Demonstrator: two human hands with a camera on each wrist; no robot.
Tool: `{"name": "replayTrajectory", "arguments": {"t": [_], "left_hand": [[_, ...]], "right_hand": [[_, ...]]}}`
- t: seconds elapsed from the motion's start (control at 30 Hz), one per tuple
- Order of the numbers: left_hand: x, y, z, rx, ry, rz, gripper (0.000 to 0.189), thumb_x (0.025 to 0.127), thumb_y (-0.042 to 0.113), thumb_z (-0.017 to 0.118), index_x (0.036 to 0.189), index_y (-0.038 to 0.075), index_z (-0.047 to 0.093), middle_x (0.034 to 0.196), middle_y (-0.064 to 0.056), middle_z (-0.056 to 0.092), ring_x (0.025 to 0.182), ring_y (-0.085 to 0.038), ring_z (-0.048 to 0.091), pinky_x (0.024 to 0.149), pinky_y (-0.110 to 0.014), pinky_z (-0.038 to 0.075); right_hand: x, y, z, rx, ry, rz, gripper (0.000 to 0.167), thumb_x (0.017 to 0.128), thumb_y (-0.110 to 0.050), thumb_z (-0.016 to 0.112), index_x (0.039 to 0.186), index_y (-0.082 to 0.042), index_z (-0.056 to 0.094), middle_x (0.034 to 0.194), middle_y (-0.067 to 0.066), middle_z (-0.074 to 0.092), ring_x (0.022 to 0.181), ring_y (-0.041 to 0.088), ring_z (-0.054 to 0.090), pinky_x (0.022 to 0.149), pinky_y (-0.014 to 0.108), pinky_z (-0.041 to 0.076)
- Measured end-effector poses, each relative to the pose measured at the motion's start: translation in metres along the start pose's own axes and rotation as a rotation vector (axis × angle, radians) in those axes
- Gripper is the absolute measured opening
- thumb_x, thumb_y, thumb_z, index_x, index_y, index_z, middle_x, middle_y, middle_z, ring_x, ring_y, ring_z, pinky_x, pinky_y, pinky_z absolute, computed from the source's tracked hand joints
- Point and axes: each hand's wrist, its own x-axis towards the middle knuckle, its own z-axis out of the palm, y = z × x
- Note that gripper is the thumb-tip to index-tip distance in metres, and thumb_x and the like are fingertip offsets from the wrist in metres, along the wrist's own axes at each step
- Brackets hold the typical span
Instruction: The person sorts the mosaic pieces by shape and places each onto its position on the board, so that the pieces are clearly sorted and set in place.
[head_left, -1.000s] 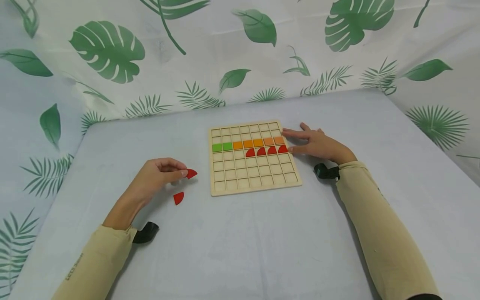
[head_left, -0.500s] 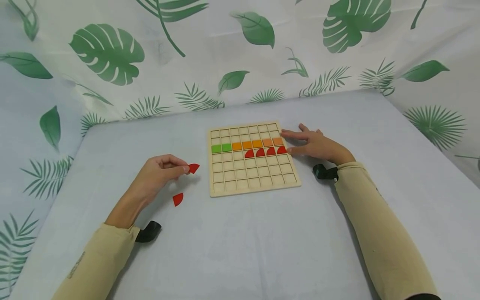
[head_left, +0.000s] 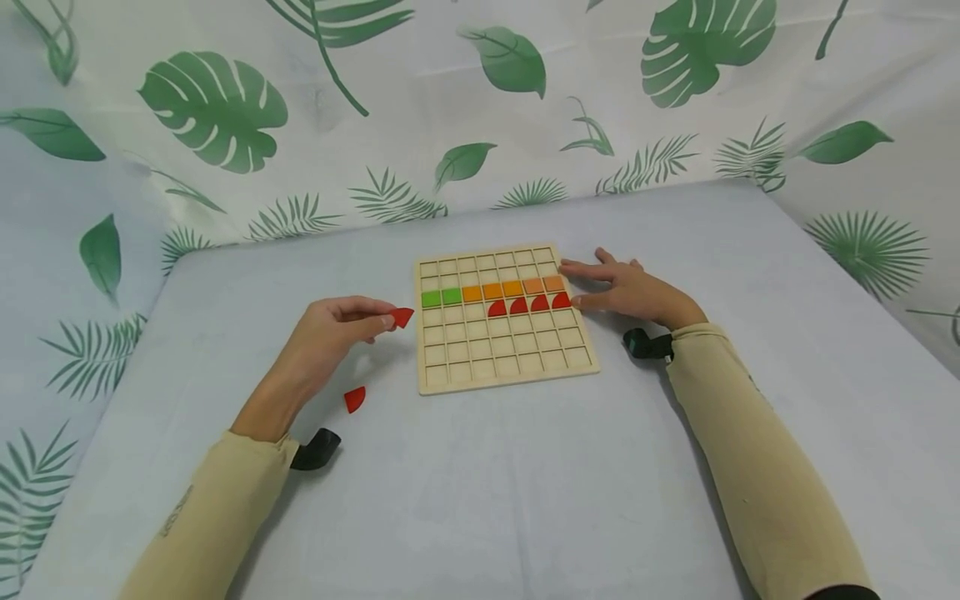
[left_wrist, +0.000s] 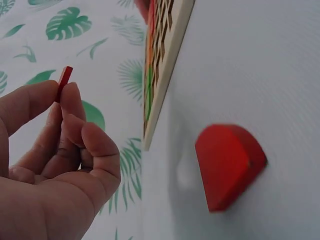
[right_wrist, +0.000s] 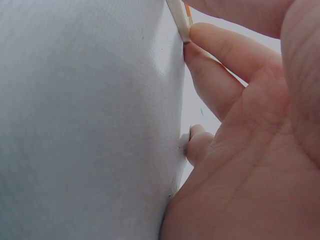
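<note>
Between thumb and fingers, my left hand pinches a red quarter-circle tile, raised over the table just left of the wooden grid board. The left wrist view shows this tile edge-on at the fingertips. A second red quarter-circle tile lies on the table below that hand. On the board, a row of several red quarter-circle tiles fills the right part of one row. My right hand rests at the board's right side, fingers extended, with fingertips touching its edge.
Above the red row, a row holds two green squares, three orange squares and two lighter orange squares. A pale cloth covers the table. A leaf-printed curtain stands behind it.
My left hand has moved right and away from me with the red tile, closer to the board's left edge. The right hand keeps its place at the board.
</note>
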Motion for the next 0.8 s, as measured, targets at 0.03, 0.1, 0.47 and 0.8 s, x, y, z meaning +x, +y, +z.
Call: {"name": "replayTrajectory", "arguments": {"t": [0.03,0.1,0.47,0.8], "left_hand": [[0.002,0.001,0.002,-0.008,0.001,0.002,0.034,0.101,0.024,0.076,0.127,0.002,0.073,0.117,-0.005,0.074,0.116,-0.032,0.060,0.106,-0.042,0.045],[0.005,0.002,0.006,-0.028,0.004,-0.001,0.033,0.101,0.022,0.076,0.126,0.000,0.073,0.117,-0.005,0.074,0.113,-0.032,0.060,0.105,-0.042,0.047],[0.016,0.009,0.020,-0.128,0.000,0.012,0.029,0.103,0.020,0.074,0.121,-0.001,0.069,0.114,-0.009,0.075,0.111,-0.033,0.056,0.101,-0.039,0.047],[0.023,0.020,0.033,-0.187,-0.004,0.060,0.027,0.104,0.019,0.073,0.122,-0.001,0.068,0.113,-0.009,0.074,0.103,-0.033,0.055,0.096,-0.036,0.048]], "right_hand": [[0.000,0.000,0.000,0.000,0.000,0.000,0.071,0.103,-0.039,0.070,0.165,-0.018,0.044,0.174,0.028,0.015,0.162,0.045,-0.004,0.120,0.071,-0.013],[0.000,0.000,0.000,0.001,-0.002,-0.001,0.071,0.103,-0.040,0.070,0.165,-0.018,0.043,0.174,0.028,0.015,0.162,0.044,-0.004,0.120,0.071,-0.014],[0.001,0.000,0.000,0.007,-0.015,0.010,0.072,0.103,-0.041,0.069,0.166,-0.019,0.042,0.175,0.028,0.006,0.162,0.045,-0.008,0.119,0.070,-0.016],[-0.001,0.000,0.000,0.014,-0.013,0.020,0.072,0.103,-0.041,0.069,0.166,-0.020,0.041,0.174,0.030,0.002,0.161,0.048,-0.008,0.119,0.070,-0.016]]}}
